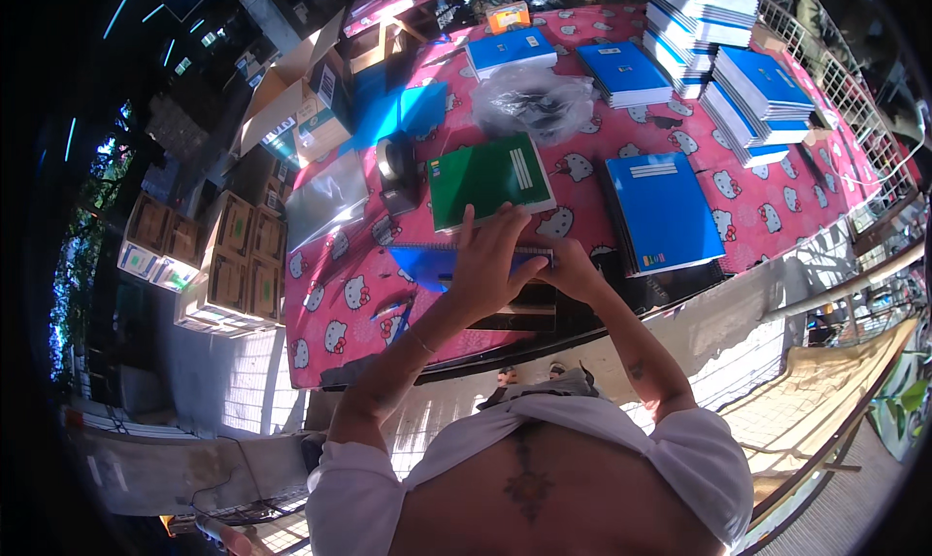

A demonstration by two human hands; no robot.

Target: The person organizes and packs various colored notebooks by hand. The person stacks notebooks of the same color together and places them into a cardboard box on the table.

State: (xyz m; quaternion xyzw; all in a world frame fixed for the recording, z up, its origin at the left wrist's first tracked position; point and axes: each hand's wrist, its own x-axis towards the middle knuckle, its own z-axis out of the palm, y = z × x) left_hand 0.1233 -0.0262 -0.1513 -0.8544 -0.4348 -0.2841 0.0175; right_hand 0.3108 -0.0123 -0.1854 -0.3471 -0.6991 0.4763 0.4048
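A blue spiral-bound notebook [417, 260] lies at the near edge of the table, its wire coil running along the far side. My left hand [493, 263] rests over it with the fingers spread, their tips reaching toward a green notebook [485, 179] just beyond. At the spiral notebook's right end, my right hand [575, 272] is closed, its fingers curled at the corner and partly hidden. Right of that hand lies a thick blue notebook stack [665, 211]. Under the hands, a dark frame-like piece [524, 313] shows at the table edge.
A pink patterned cloth [335, 303] covers the table. Crumpled clear plastic [534, 101] and a tape dispenser [396, 172] lie beyond my hands. Tall notebook stacks [694, 32] stand far right. An open carton [301, 100] and stacked brown boxes [233, 255] are at left.
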